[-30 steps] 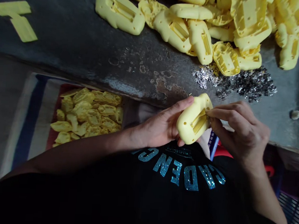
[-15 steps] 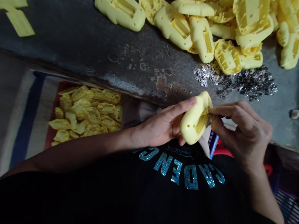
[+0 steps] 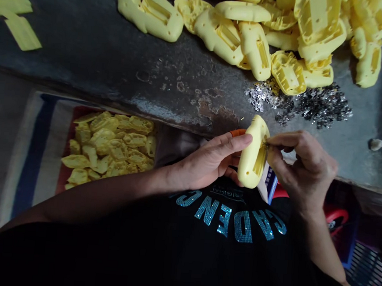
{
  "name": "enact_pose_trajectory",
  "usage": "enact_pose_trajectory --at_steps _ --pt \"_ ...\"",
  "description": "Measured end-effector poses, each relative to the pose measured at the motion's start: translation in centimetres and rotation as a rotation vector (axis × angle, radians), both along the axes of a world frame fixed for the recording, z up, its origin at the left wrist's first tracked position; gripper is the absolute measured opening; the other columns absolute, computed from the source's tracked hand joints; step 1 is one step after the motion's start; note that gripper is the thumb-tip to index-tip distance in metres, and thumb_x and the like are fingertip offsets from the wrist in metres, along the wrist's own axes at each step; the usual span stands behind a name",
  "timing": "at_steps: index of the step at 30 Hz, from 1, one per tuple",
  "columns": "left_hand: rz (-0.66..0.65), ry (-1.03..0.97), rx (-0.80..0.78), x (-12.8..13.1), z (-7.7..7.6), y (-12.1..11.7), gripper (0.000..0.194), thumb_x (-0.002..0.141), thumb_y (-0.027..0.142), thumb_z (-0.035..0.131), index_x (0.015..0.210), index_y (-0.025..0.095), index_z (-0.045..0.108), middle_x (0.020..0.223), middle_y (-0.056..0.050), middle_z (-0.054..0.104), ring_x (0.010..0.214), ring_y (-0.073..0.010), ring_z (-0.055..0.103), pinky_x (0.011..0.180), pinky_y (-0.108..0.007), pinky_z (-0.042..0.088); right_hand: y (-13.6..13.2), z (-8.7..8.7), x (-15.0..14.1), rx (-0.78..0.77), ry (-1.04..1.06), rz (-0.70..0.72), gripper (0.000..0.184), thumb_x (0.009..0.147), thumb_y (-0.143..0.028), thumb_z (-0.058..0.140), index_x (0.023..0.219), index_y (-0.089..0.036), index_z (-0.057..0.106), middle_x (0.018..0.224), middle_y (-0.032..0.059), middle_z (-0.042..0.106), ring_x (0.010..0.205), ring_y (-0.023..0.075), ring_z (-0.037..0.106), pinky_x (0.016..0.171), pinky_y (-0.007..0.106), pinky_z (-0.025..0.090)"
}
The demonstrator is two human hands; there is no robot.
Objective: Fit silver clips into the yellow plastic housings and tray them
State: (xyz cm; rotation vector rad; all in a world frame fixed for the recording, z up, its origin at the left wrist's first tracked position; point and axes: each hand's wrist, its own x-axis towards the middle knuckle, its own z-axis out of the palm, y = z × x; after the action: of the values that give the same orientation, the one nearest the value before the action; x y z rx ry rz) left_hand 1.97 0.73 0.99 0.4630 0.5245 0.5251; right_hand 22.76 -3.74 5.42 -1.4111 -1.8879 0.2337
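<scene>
My left hand (image 3: 211,160) grips a yellow plastic shell (image 3: 252,154) by its side, thumb on the near face and an orange band on one finger. The shell stands tilted on edge, its long slot turned towards my right hand (image 3: 303,165). Thumb and forefinger of that hand pinch a small metal piece (image 3: 266,144) at the slot's edge; most of the piece is hidden by the fingertips. Just beyond the hands, small silvery metal pieces (image 3: 259,97) and darker metal pieces (image 3: 326,105) lie heaped on the dark worktop (image 3: 96,43).
A pile of similar yellow shells (image 3: 219,35) covers the back of the worktop. Below its edge at left, a red container (image 3: 63,175) holds several more yellow parts (image 3: 111,143). Yellow tape strips (image 3: 23,30) lie far left. A blue crate (image 3: 366,271) stands lower right.
The yellow shell has turned more onto its edge and shifted slightly right in my left hand. My right hand has moved a little left, still pinching at the slot.
</scene>
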Motion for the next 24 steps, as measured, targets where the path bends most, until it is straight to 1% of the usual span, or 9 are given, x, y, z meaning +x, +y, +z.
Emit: enact_pose_trajectory --at_steps 4,6,11,15,17,19,21,22,24 --pt "-0.003 0.006 -0.005 0.0 0.1 -0.1 0.056 0.096 0.064 0.089 0.133 0.024 0.074 0.113 -0.007 0.085 0.102 -0.0255 0.083 0.083 -0.034 0.07 0.1 0.1 0.1 -0.002 -0.045 0.021 0.018 0.103 -0.01 0.074 0.106 -0.027 0.078 0.098 0.0014 0.084 0.083 0.0195 0.076 0.079 0.037 0.064" --pt "-0.003 0.002 -0.015 0.0 0.1 -0.1 0.056 0.097 0.062 0.088 0.135 0.024 0.074 0.116 -0.008 0.085 0.102 -0.0254 0.083 0.084 -0.035 0.071 0.0 0.2 0.1 0.004 -0.055 0.032 0.019 0.103 -0.01 0.075 0.109 -0.027 0.078 0.101 0.0021 0.085 0.084 0.0202 0.076 0.078 0.037 0.064" --pt "-0.018 -0.049 -0.026 0.0 0.0 0.0 0.061 0.098 0.066 0.085 0.143 0.028 0.073 0.122 -0.01 0.085 0.097 -0.0255 0.082 0.07 -0.031 0.067 -0.4 0.3 0.3 0.003 -0.041 -0.004 0.024 0.104 -0.01 0.075 0.115 -0.03 0.08 0.098 0.0011 0.085 0.081 0.0209 0.076 0.079 0.04 0.064" --pt "-0.043 -0.09 -0.033 0.0 -0.1 0.1 0.061 0.099 0.071 0.081 0.141 0.028 0.075 0.122 -0.012 0.085 0.098 -0.0291 0.084 0.062 -0.03 0.065 -0.7 0.3 0.6 0.05 0.018 -0.048 0.024 0.104 -0.01 0.076 0.114 -0.032 0.081 0.102 -0.0007 0.086 0.089 0.0203 0.08 0.086 0.04 0.065" --pt "-0.041 -0.09 -0.021 0.0 0.0 0.1 0.061 0.098 0.072 0.081 0.139 0.028 0.075 0.121 -0.012 0.085 0.1 -0.0299 0.084 0.064 -0.031 0.065 -0.6 0.4 0.9 0.053 0.005 -0.05 0.02 0.104 -0.014 0.077 0.113 -0.031 0.082 0.107 0.0018 0.087 0.095 0.0221 0.082 0.089 0.042 0.066" --pt "-0.002 -0.053 0.018 0.0 0.3 0.0 0.062 0.096 0.071 0.085 0.138 0.027 0.075 0.12 -0.01 0.085 0.1 -0.0279 0.083 0.07 -0.031 0.066 -0.2 0.6 1.4 -0.014 0.001 -0.025 0.019 0.103 -0.022 0.082 0.121 -0.03 0.083 0.116 0.006 0.086 0.102 0.0254 0.082 0.088 0.043 0.068" --pt "0.053 0.021 0.082 0.0 0.5 -0.1 0.065 0.091 0.067 0.092 0.137 0.026 0.075 0.115 -0.007 0.085 0.095 -0.024 0.082 0.073 -0.029 0.065 0.4 0.8 2.0 -0.127 0.029 0.033 0.033 0.102 -0.033 0.086 0.134 -0.031 0.08 0.127 0.0085 0.084 0.108 0.0283 0.081 0.085 0.043 0.069" --pt "0.072 0.055 0.122 0.0 0.6 -0.1 0.067 0.089 0.065 0.095 0.138 0.025 0.074 0.11 -0.006 0.085 0.09 -0.0217 0.081 0.072 -0.028 0.063 0.7 0.9 2.2 -0.179 0.05 0.07 0.039 0.101 -0.038 0.086 0.139 -0.032 0.078 0.132 0.0088 0.083 0.11 0.0291 0.081 0.083 0.043 0.069" --pt "0.085 0.092 0.199 -0.1 0.8 -0.2 0.07 0.09 0.061 0.097 0.143 0.023 0.071 0.103 -0.005 0.085 0.08 -0.0177 0.078 0.069 -0.025 0.06 1.4 1.1 2.5 -0.253 0.073 0.132 0.046 0.101 -0.042 0.087 0.145 -0.033 0.074 0.137 0.0088 0.082 0.113 0.03 0.081 0.083 0.043 0.069"
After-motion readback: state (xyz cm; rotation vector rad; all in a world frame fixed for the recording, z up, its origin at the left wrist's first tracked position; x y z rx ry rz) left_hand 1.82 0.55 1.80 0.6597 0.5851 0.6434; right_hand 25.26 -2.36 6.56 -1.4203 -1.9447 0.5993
